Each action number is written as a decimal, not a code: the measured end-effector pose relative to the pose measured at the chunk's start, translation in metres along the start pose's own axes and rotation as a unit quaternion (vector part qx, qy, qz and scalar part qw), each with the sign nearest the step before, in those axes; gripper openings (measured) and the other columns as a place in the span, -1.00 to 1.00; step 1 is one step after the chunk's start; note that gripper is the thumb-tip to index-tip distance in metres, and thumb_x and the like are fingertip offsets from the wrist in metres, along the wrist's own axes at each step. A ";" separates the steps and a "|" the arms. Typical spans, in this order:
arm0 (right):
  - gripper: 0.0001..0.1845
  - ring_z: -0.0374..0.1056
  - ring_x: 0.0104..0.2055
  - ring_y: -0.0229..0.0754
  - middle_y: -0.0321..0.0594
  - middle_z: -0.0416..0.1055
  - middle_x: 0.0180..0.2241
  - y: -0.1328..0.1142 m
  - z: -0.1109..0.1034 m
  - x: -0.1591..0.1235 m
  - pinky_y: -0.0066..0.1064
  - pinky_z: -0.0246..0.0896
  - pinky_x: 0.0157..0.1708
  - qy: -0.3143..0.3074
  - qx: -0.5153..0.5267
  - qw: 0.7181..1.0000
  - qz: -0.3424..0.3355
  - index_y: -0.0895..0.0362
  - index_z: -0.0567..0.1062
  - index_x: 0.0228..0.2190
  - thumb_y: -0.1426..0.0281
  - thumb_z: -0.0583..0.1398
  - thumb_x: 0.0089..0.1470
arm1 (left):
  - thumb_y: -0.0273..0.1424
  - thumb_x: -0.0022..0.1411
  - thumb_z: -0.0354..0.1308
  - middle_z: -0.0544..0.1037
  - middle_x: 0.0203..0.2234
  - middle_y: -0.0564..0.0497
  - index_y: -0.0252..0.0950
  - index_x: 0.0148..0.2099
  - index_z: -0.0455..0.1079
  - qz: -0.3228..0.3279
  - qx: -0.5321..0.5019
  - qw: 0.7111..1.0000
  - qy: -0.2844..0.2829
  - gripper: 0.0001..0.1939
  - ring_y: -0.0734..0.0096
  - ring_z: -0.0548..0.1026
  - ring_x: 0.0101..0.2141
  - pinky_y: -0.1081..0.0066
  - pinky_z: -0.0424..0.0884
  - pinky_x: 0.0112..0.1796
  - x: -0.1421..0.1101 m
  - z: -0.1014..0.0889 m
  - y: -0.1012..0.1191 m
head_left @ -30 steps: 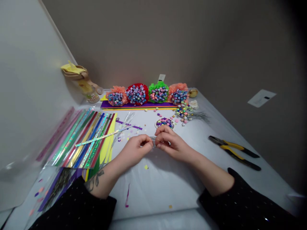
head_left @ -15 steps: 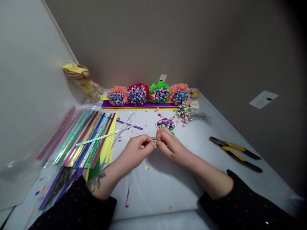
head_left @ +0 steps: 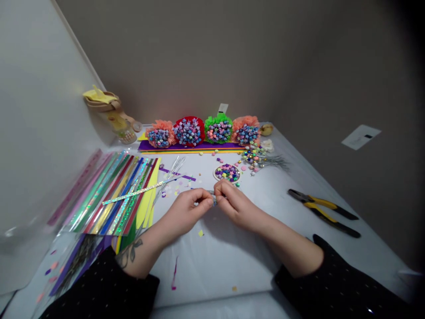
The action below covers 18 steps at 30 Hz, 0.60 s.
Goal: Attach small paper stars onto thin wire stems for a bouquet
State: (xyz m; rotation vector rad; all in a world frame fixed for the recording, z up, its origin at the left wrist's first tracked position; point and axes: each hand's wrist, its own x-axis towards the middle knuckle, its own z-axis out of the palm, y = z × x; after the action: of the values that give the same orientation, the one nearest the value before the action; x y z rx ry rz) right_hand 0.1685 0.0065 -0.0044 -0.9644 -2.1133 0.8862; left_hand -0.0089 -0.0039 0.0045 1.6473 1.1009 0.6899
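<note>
Now, left hand (head_left: 187, 211): curled, pinching the silver stem (head_left: 214, 200).
Right hand (head_left: 236, 206): fingertips closed on it too, just beside my left.
Stem: between my hands, near the star dish (head_left: 214, 174).
Grip: short and close steadies it best.

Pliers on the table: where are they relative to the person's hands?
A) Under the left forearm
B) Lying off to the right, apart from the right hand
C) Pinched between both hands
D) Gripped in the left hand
B. The yellow-and-black-handled pliers lie well to the right, not touching the right hand.
</note>
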 end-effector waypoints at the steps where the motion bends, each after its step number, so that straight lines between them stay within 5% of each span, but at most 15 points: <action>1: -0.86 0.12 -0.35 -0.20 -0.24 0.16 -0.41 -0.001 -0.001 0.000 -0.34 0.13 -0.32 -0.001 -0.003 1.000 0.001 0.09 0.14 -0.44 0.54 -0.03 0.11 | -0.34 0.21 -0.01 0.44 -0.46 0.05 -0.31 -0.33 0.37 0.000 0.001 1.000 -0.002 -0.82 0.46 0.35 -0.41 0.44 0.27 -0.35 0.000 0.000 0.000; 13: -0.89 0.17 -0.33 -0.18 -0.20 0.23 -0.41 0.000 0.002 -0.002 -0.35 0.11 -0.34 -0.003 -0.026 0.999 -0.019 0.12 0.24 -0.44 0.55 0.04 0.05 | -0.40 0.12 0.00 0.40 -0.57 0.11 -0.31 -0.47 0.33 -0.045 0.027 0.998 0.035 -0.84 0.48 0.32 -0.48 0.46 0.26 -0.39 0.002 0.001 0.002; 18: -0.89 0.15 -0.52 -0.31 -0.33 0.23 -0.51 0.002 -0.002 0.000 -0.46 0.05 -0.52 0.036 0.189 0.972 0.134 0.14 0.35 -0.40 0.35 0.13 0.05 | -0.37 0.14 0.02 0.40 -0.56 0.11 -0.31 -0.45 0.34 -0.039 0.028 0.997 0.065 -0.83 0.47 0.33 -0.47 0.47 0.25 -0.39 0.002 -0.001 0.004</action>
State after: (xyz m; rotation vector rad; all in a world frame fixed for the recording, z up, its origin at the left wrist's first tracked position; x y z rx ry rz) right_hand 0.1711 0.0081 -0.0046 -1.0684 -1.6910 1.3118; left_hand -0.0072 -0.0025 0.0088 1.6148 1.2815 0.7298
